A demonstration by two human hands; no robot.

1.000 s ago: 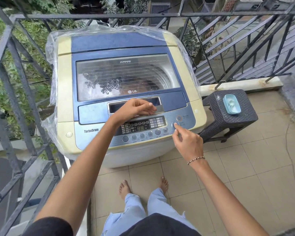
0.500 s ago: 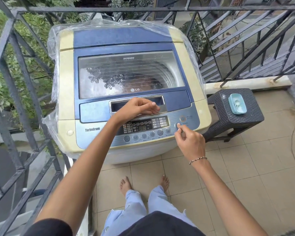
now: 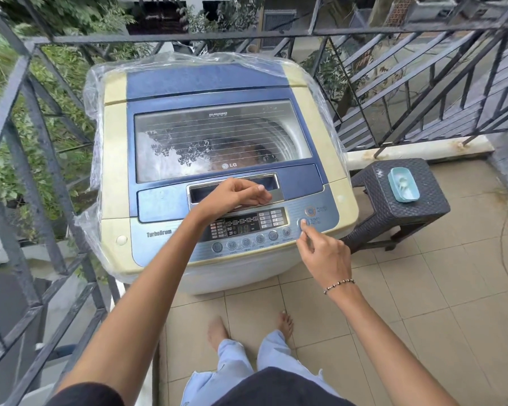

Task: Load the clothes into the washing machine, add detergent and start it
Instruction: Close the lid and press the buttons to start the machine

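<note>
On washing machine (image 3: 115,159), right hand (image 3: 324,256) fingertip touching start button (image 3: 303,222)

A dark woven stool (image 3: 399,197) is being kept on the tiled floor (image 3: 423,303), a teal lidded box (image 3: 403,184) is being carried on it, and both are being enclosed by a metal railing (image 3: 408,83).

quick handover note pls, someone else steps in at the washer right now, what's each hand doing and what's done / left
Left hand: loosely curled, resting on the lid handle of the washing machine, holding nothing.
Right hand: index fingertip on or just at the start/pause button, below the power button.
Lid is shut; something dark shows in the drum through the glass, though reflections blur it. Display is lit.
A teal dish sits on the dark stool to the right.
Done: apparently loaded and closed, power on. Detergent cannot be confirmed.
Left: confirm the start press takes.
</note>
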